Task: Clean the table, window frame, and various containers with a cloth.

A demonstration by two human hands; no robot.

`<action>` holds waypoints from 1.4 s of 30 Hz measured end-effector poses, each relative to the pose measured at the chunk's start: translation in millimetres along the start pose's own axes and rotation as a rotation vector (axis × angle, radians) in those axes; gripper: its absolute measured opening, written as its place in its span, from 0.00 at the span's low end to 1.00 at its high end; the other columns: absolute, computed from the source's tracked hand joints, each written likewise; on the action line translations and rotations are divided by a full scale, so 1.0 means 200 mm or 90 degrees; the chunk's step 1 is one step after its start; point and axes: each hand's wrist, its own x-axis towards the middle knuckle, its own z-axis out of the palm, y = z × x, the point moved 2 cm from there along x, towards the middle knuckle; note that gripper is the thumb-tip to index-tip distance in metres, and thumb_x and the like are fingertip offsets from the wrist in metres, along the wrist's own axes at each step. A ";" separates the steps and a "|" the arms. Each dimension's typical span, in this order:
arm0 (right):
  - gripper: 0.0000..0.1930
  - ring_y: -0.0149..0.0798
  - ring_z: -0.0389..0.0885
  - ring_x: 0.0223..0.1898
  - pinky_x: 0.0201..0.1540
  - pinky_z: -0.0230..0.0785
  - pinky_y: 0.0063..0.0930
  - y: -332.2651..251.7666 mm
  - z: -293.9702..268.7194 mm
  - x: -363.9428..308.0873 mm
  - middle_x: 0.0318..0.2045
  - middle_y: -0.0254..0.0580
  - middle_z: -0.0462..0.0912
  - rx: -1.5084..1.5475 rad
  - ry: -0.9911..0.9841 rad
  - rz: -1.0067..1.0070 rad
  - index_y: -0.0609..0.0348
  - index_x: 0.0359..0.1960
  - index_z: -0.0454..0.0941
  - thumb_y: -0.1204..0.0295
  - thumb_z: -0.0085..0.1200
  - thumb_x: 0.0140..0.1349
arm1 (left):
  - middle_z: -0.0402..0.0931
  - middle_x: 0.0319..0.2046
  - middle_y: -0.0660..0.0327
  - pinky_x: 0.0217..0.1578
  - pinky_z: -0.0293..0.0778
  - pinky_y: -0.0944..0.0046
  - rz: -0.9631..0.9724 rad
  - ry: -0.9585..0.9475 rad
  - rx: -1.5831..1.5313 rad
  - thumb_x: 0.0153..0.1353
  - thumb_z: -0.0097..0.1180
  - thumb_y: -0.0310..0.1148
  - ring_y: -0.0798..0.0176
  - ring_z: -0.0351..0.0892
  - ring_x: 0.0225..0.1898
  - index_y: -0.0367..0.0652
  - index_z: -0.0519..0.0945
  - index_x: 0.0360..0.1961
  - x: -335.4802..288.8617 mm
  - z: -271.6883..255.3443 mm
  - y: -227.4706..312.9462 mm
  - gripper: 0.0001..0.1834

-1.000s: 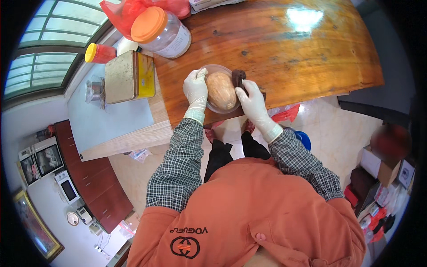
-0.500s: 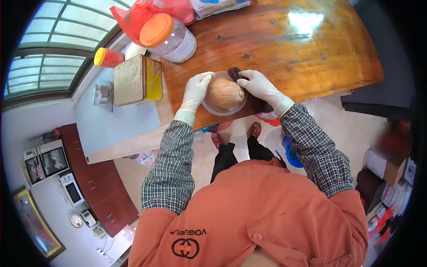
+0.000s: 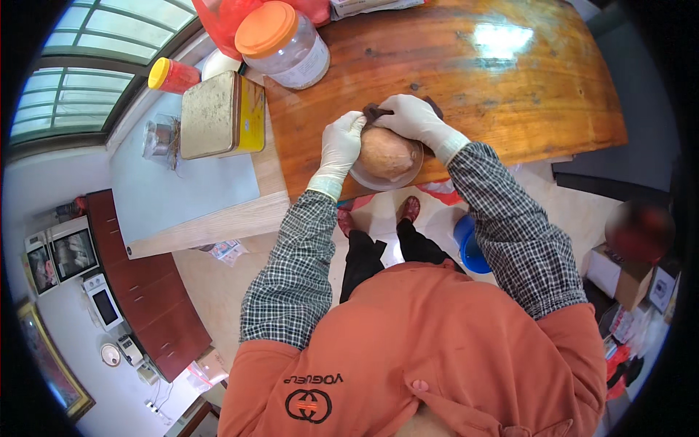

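Note:
A tan-orange oval gourd-like thing [image 3: 389,154] sits in a clear, shallow round bowl [image 3: 413,175] near the table's front edge. My left hand [image 3: 342,149], in a white glove, is at its left, the fingertips pinched at one end of a dark brown cloth [image 3: 374,113]. On the far side, my right hand [image 3: 416,120], gloved too, is closed over the same cloth, part of which sticks out behind it. The right palm hides the upper right of the gourd-like thing. The cloth runs along its far edge between both hands.
At the far left of the wooden table [image 3: 510,102] stand a clear jar with an orange lid [image 3: 287,47] and a red plastic bag [image 3: 218,25]. A yellow tin box [image 3: 218,116] and a red jar with a yellow lid [image 3: 173,75] are further left. A blue bucket [image 3: 472,247] stands on the floor.
My left hand has moved from the gourd-like thing's left side up to the cloth. My right hand has shifted to the far side with the cloth. The bowl sits slightly further right in view.

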 end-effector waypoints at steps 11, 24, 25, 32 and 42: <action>0.19 0.54 0.79 0.43 0.46 0.68 0.39 0.11 0.18 -0.46 0.36 0.58 0.81 0.313 0.190 0.241 0.64 0.40 0.78 0.59 0.50 0.59 | 0.81 0.29 0.54 0.36 0.74 0.57 -0.078 0.123 -0.024 0.62 0.51 0.39 0.51 0.81 0.34 0.46 0.83 0.32 -0.07 0.05 -0.01 0.11; 0.17 0.45 0.81 0.39 0.45 0.69 0.32 0.15 0.02 -0.14 0.35 0.55 0.83 0.339 0.037 0.086 0.65 0.43 0.79 0.64 0.52 0.58 | 0.77 0.48 0.49 0.52 0.69 0.65 -0.036 -0.054 0.023 0.61 0.53 0.36 0.58 0.76 0.51 0.37 0.77 0.50 -0.07 -0.04 -0.02 0.19; 0.17 0.44 0.81 0.39 0.45 0.69 0.31 0.11 0.02 -0.06 0.36 0.53 0.83 0.310 0.015 0.039 0.64 0.43 0.79 0.63 0.53 0.58 | 0.78 0.48 0.49 0.51 0.69 0.64 -0.010 -0.051 0.044 0.61 0.53 0.35 0.58 0.77 0.51 0.36 0.78 0.49 -0.03 -0.08 -0.04 0.18; 0.18 0.37 0.79 0.40 0.46 0.68 0.28 0.12 0.08 0.01 0.38 0.46 0.84 0.442 -0.004 0.095 0.64 0.45 0.79 0.61 0.53 0.61 | 0.82 0.30 0.53 0.36 0.73 0.62 -0.073 0.087 -0.114 0.59 0.55 0.36 0.60 0.80 0.32 0.38 0.83 0.36 0.07 -0.02 -0.08 0.12; 0.18 0.57 0.76 0.43 0.47 0.66 0.36 0.12 0.28 -0.31 0.37 0.60 0.79 0.502 0.338 0.167 0.69 0.44 0.74 0.63 0.48 0.65 | 0.82 0.29 0.56 0.35 0.73 0.65 -0.226 0.317 -0.234 0.61 0.52 0.32 0.65 0.78 0.30 0.35 0.83 0.35 -0.02 0.09 -0.08 0.11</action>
